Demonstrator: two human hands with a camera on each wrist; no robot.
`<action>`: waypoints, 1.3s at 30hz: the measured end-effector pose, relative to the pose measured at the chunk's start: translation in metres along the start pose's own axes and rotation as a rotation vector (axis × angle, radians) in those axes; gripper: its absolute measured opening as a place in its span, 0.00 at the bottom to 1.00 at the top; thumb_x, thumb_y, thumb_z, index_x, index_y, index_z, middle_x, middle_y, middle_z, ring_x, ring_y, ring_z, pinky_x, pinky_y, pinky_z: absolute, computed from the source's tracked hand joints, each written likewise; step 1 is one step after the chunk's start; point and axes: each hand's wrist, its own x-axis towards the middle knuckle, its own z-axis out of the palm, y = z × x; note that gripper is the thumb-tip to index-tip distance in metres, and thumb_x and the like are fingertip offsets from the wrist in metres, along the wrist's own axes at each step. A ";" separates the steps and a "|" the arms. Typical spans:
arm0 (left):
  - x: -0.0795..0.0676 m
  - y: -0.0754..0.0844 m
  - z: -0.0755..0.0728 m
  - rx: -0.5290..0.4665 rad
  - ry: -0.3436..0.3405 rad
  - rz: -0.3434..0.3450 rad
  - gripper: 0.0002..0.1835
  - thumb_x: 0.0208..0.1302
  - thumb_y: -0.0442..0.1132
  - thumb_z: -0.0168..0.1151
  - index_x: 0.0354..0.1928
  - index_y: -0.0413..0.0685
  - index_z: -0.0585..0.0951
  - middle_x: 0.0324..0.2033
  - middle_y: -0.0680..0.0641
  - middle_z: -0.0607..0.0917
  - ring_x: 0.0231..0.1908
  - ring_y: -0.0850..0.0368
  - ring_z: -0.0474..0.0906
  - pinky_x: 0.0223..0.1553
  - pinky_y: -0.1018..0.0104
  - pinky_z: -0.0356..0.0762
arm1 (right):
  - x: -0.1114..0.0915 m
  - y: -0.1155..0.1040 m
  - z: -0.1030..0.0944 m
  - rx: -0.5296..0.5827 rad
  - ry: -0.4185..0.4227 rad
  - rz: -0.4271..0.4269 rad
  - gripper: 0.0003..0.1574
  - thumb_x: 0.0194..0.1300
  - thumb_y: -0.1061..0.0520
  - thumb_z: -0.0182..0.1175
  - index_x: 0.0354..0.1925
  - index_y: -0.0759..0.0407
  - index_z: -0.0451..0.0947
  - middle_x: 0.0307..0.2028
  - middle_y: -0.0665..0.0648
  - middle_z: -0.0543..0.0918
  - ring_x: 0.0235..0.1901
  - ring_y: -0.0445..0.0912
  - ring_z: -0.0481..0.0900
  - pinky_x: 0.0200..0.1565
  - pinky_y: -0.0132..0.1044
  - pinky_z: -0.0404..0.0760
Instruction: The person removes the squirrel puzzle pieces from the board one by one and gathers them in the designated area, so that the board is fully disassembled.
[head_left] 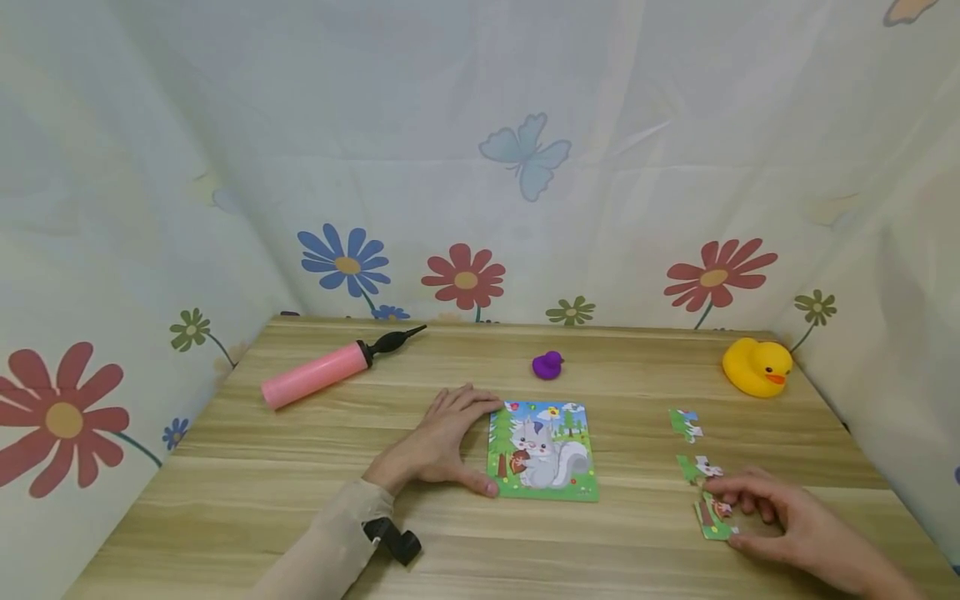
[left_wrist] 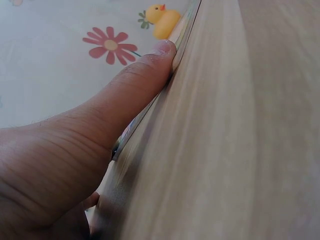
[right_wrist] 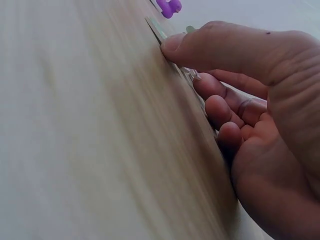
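A squirrel picture puzzle board [head_left: 543,454] lies in the middle of the wooden table. My left hand [head_left: 450,437] rests along its left side, fingers spread, with the fingertips at the top corner and the thumb at the lower corner. In the left wrist view, the thumb [left_wrist: 135,75] touches the board's edge. At the right, my right hand [head_left: 787,517] pinches a puzzle piece [head_left: 708,518] with a brown and green print between thumb and index finger, low over the table. The other fingers are curled. Just above it lies a second puzzle piece [head_left: 688,469], and farther back a third puzzle piece [head_left: 684,423].
A pink hand pump [head_left: 318,375] with a black nozzle lies at the back left. A small purple duck [head_left: 547,365] stands behind the board, and a larger yellow duck [head_left: 753,367] at the back right. Flowered cloth [head_left: 585,250] hangs around the table [head_left: 262,483].
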 end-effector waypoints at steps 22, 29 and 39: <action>0.000 -0.001 0.001 -0.012 0.004 0.004 0.66 0.48 0.72 0.87 0.85 0.54 0.68 0.84 0.50 0.66 0.88 0.34 0.45 0.87 0.30 0.33 | 0.000 0.000 0.001 -0.011 -0.021 -0.013 0.37 0.67 0.63 0.80 0.71 0.49 0.82 0.49 0.45 0.81 0.44 0.42 0.74 0.35 0.36 0.72; 0.000 0.001 -0.001 -0.008 -0.002 -0.001 0.66 0.47 0.73 0.87 0.86 0.56 0.68 0.84 0.51 0.65 0.88 0.35 0.45 0.87 0.31 0.33 | 0.000 -0.001 0.000 0.002 -0.032 0.013 0.36 0.68 0.62 0.79 0.71 0.49 0.82 0.49 0.47 0.81 0.44 0.42 0.74 0.36 0.35 0.73; 0.000 -0.001 0.000 -0.009 -0.001 -0.006 0.66 0.47 0.73 0.87 0.86 0.57 0.68 0.84 0.51 0.66 0.88 0.36 0.46 0.87 0.31 0.32 | 0.002 -0.006 -0.007 0.257 -0.022 0.164 0.35 0.77 0.66 0.68 0.77 0.65 0.72 0.60 0.51 0.86 0.50 0.43 0.80 0.49 0.27 0.85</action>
